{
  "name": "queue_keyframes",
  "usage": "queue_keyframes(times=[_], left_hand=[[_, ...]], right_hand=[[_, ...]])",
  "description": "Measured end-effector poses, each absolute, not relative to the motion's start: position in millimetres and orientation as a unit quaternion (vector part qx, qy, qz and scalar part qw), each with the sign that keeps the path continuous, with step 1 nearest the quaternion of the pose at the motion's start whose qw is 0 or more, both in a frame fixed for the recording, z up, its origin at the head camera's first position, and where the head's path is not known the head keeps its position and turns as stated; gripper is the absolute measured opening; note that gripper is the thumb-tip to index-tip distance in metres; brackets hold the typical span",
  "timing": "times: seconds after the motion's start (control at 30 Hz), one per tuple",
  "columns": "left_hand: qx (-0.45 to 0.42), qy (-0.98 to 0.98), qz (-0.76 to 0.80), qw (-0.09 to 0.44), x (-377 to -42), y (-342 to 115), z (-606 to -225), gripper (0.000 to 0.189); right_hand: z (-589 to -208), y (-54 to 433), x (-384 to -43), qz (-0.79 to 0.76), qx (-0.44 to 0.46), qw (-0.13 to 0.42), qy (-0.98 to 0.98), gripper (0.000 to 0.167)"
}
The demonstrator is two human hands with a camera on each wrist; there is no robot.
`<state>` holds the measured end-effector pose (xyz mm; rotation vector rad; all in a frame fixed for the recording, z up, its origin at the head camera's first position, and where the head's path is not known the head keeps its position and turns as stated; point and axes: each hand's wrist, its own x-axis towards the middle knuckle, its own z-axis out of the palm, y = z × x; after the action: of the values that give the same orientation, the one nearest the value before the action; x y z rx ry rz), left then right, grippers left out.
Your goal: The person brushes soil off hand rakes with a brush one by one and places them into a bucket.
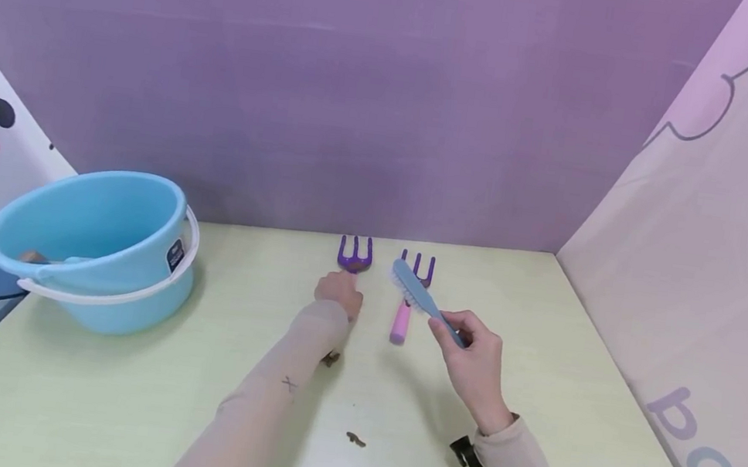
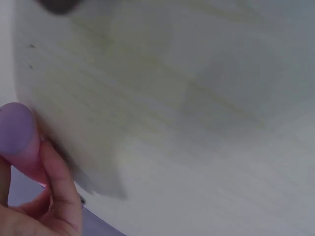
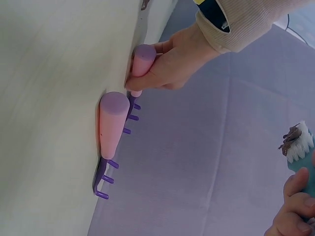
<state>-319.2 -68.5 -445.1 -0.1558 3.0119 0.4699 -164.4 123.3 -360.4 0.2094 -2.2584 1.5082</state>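
Observation:
My left hand (image 1: 338, 294) grips the pink handle of a small garden fork (image 1: 354, 261) with purple tines, which point to the back wall. In the left wrist view the handle's lilac end (image 2: 17, 128) sticks out of the fingers. A second, matching garden fork (image 1: 400, 324) lies just to its right. Above that one, my right hand (image 1: 474, 355) holds a light blue brush (image 1: 413, 283) by its handle, bristles down. The right wrist view shows brown bits (image 3: 290, 138) caught in the white bristles (image 3: 301, 145).
A light blue bucket (image 1: 112, 310) with a white handle stands at the left; part of a tool (image 1: 35, 256) shows inside. Small brown crumbs (image 1: 356, 439) lie on the pale green table (image 1: 218, 417). A purple wall (image 1: 389, 111) closes off the back.

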Motion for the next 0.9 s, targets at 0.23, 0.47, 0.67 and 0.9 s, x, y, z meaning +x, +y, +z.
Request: queue_keyframes(times=[0.23,0.47,0.67,0.9], left_hand=[[-0.055,0.975,0.208,0.057,-324,-90,-451,0.022],[-0.044,0.958,0.280,0.055,-325,-116,-451,0.033],[-0.001,0.948,0.318,0.027,-310,-134,-444,0.036],[0.041,0.945,0.326,0.009,-285,-148,-419,0.047]], right_hand=[[-362,123,-165,0.545,0.071,0.200,-0.811,0.010],[-362,124,-166,0.551,0.067,0.198,-0.808,0.010],[-363,126,-164,0.553,0.058,0.187,-0.810,0.009],[-362,127,-164,0.545,0.066,0.195,-0.813,0.010]])
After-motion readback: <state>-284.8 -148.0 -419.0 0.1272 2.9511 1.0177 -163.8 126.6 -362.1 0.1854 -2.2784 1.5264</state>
